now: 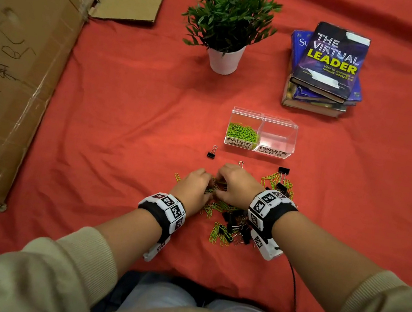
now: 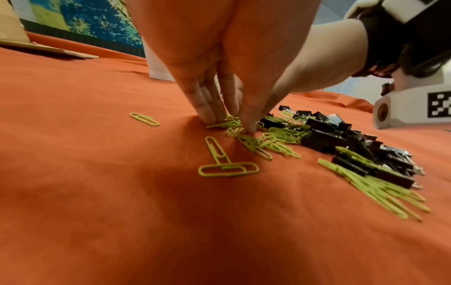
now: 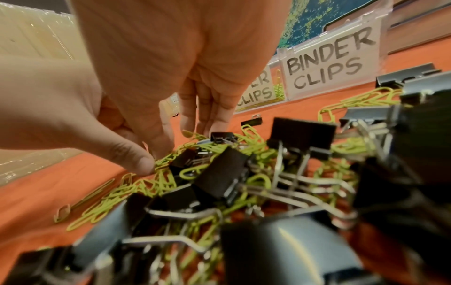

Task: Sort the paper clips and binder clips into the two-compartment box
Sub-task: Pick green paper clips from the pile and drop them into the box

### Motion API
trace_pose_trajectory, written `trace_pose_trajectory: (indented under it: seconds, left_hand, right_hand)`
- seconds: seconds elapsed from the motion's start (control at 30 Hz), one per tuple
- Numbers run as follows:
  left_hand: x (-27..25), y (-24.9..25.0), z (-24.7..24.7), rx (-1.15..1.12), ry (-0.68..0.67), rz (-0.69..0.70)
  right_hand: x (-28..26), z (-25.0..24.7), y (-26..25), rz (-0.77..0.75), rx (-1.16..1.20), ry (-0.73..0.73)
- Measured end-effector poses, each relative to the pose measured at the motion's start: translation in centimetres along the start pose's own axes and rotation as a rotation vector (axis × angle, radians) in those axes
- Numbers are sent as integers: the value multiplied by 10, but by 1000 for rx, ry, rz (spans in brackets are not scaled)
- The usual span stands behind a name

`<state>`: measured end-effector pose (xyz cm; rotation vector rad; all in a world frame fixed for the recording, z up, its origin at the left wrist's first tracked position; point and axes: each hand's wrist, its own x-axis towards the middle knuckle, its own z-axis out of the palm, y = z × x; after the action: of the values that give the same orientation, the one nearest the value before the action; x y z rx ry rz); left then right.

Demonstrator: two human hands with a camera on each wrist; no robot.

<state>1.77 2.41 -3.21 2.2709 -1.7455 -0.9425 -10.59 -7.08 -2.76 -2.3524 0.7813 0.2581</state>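
Note:
A mixed pile of green paper clips (image 1: 214, 233) and black binder clips (image 1: 231, 227) lies on the red cloth in front of me. My left hand (image 1: 209, 185) points down at the pile's left end and pinches a few paper clips (image 2: 230, 123) between thumb and fingers. My right hand (image 1: 219, 183) meets it from the right, thumb and forefinger pinching paper clips (image 3: 162, 163). The clear two-compartment box (image 1: 276, 140) stands beyond. Its left side, labelled PAPER CLIPS, holds green clips (image 1: 242, 133); its BINDER CLIPS side (image 3: 329, 61) is empty.
Loose binder clips (image 1: 211, 154) (image 1: 283, 171) lie between the pile and the box, with more paper clips (image 1: 272, 181) to the right. A potted plant (image 1: 229, 22) and a book stack (image 1: 328, 67) stand behind. Flattened cardboard (image 1: 19, 54) covers the left.

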Motion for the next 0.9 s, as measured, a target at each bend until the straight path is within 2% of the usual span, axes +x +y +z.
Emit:
trace_pose_trajectory:
  seconds: [0.17,0.4,0.53,0.73,0.9]
  left_hand:
    - [-2,-1,1,29,34,-16]
    - [-1,4,0,191,21,-25]
    - [0,7,-2,223,-10,-23]
    - [4,6,-5,206,-58,-11]
    - [13,7,-14,158,-131,-46]
  right_hand:
    - [1,5,-3,48,-49,-30]
    - [-3,12,-7,120,-97,-33]
    - [-3,3,-3,180,10,-42]
    - [-1,-53,5,265,348,85]
    - [26,-100,24,336,299,303]
